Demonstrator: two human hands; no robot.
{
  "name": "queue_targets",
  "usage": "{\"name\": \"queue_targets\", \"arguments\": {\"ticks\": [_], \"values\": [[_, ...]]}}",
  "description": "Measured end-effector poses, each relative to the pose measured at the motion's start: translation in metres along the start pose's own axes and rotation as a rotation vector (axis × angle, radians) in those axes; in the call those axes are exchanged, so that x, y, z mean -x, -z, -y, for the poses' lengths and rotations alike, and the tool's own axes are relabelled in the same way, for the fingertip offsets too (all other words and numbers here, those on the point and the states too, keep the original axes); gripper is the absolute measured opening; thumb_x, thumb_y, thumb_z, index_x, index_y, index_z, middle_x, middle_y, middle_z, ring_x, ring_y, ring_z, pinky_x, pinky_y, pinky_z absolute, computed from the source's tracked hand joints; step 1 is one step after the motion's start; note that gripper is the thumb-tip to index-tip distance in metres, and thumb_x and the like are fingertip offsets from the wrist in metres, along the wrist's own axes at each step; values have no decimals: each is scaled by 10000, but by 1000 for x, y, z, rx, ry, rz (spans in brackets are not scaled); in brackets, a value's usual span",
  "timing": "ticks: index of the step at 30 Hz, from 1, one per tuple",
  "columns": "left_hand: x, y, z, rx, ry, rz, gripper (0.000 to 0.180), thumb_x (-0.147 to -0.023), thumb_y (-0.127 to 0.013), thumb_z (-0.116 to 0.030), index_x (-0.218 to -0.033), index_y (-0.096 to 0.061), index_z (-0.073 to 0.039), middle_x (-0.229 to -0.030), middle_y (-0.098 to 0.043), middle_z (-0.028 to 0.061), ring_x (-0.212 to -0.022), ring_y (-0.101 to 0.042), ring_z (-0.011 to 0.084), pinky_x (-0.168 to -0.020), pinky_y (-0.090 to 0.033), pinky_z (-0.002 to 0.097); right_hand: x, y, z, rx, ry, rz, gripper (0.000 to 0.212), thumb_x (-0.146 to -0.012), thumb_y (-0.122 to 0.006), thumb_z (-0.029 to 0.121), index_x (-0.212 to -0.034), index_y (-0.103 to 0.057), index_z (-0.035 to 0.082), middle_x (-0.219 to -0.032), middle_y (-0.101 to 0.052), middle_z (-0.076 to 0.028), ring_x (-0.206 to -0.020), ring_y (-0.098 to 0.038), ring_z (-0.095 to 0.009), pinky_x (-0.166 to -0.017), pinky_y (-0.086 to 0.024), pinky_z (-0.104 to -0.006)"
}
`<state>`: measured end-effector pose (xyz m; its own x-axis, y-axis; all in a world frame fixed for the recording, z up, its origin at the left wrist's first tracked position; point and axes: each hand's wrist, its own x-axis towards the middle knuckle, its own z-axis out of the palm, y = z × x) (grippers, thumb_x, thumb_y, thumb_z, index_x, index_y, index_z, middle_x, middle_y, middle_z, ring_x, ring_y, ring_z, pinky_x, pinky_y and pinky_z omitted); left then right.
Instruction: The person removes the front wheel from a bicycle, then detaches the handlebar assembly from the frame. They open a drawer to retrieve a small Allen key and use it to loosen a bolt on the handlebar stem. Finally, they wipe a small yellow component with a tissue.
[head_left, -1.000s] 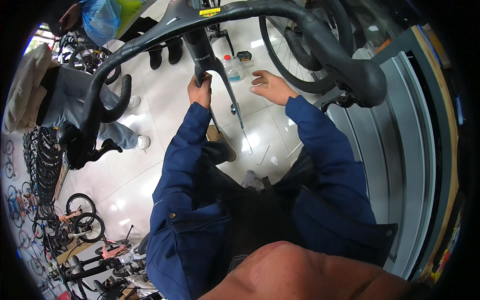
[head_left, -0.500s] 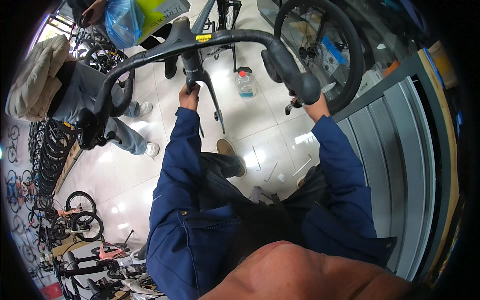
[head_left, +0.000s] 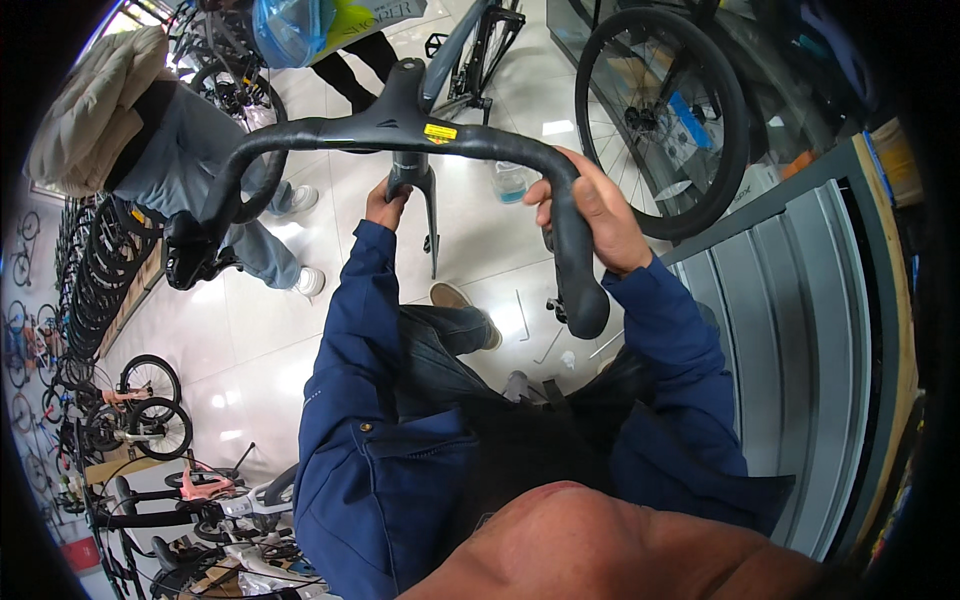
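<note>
A black drop handlebar (head_left: 330,132) with a yellow sticker spans the space before me, fixed to a dark bicycle frame (head_left: 458,55). Below its stem, my left hand (head_left: 387,207) is closed round the top of the dark fork (head_left: 431,215). No wheel sits in that fork. My right hand (head_left: 612,222) wraps the bar's right side near the bend, thumb on top and fingers curled round the inner side. The right brake lever (head_left: 556,308) shows partly beneath the bar; the left lever (head_left: 205,265) hangs at the far side.
L-shaped hex keys (head_left: 523,315) lie on the tiled floor near my shoes. A clear bottle (head_left: 510,185) stands beyond the fork. A loose wheel (head_left: 735,150) leans at the right by grey slats (head_left: 775,330). A person in jeans (head_left: 185,165) stands left; bikes (head_left: 160,400) line that side.
The handlebar has turned and come nearer to me. My right hand has shifted from beneath the bar's right end up to its bend. The left hand keeps its hold on the fork.
</note>
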<state>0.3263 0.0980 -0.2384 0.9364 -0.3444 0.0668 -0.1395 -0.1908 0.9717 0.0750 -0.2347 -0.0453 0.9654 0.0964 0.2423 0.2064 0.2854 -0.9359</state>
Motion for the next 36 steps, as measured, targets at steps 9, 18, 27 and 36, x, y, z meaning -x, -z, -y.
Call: {"name": "queue_targets", "arguments": {"ticks": [9,18,27,36], "values": [[22,54,16,-168,-27,-160,96,-864,-621,-17,-935,-682,-41,-757,-653,58,-713,-605,155,-687,-500,314,-9,-110,-10,-469,-302,-119,247,-1032,-661,288,-1063,-554,67,-807,-553,-11,-724,-631,-180,-632,-540,-338],[120,60,-45,-351,-143,-791,285,-915,-739,-246,-1067,-720,-6,-1042,-711,174,-964,-681,312,-896,-544,397,-24,-196,-6,-522,-247,-126,230,-1030,-654,275,-1048,-570,62,-794,-559,-7,-750,-640,-185,-642,-555,-346],[126,28,-63,8,-125,-206,439,-1014,-688,-337,-1238,-623,35,-1100,-737,159,-1030,-708,264,-919,-544,402,-8,-216,15,-633,-197,-125,248,-1047,-631,250,-966,-556,28,-802,-585,-68,-720,-636,-188,-701,-551,-339],[126,-5,-79,-84,-67,-216,366,-1041,-647,-308,-1202,-620,19,-935,-668,89,-847,-631,210,-786,-493,369,-16,-140,27,-224,-212,420,689,-1037,-494,640,-1329,-570,21,-1026,-721,-100,-900,-687,-136,-780,-584,-280]]}}
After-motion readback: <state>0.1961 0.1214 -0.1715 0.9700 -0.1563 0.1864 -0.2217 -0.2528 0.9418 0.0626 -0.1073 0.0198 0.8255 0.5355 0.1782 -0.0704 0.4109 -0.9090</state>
